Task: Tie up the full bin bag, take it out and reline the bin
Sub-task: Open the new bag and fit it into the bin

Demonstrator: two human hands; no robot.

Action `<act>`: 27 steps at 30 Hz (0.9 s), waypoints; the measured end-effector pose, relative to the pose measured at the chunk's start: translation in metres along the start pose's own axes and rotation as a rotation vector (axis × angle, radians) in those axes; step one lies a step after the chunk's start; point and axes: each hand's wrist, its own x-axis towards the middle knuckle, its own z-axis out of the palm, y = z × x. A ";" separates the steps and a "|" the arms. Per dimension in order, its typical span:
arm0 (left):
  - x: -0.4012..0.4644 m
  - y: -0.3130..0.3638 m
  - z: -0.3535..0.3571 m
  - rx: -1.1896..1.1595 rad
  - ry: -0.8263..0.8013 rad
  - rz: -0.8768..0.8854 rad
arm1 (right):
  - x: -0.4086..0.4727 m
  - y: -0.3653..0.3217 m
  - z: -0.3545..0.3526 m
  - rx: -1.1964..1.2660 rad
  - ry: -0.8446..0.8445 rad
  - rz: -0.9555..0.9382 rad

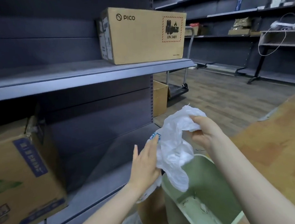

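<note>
A crumpled white plastic bag (174,148) with blue print hangs in the air above a pale green bin (202,192). My right hand (203,130) pinches the bag's upper edge between thumb and curled fingers. My left hand (145,163) holds the bag's left side, fingers fairly straight along the plastic with the thumb hidden behind it. The bag's lower end dangles over the bin's rim. The bin stands on the floor with no liner in it, and only a few scraps lie on its bottom.
Grey metal shelving (87,76) rises close on the left, carrying a PICO cardboard box (142,34) above and another carton (23,176) lower left. A brown cardboard sheet (276,142) lies to the right. A trolley (178,88) and more shelves stand beyond on wooden floor.
</note>
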 end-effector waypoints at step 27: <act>0.153 0.052 -0.135 -0.492 -0.538 -0.073 | -0.030 -0.093 0.072 -1.882 -0.157 -1.204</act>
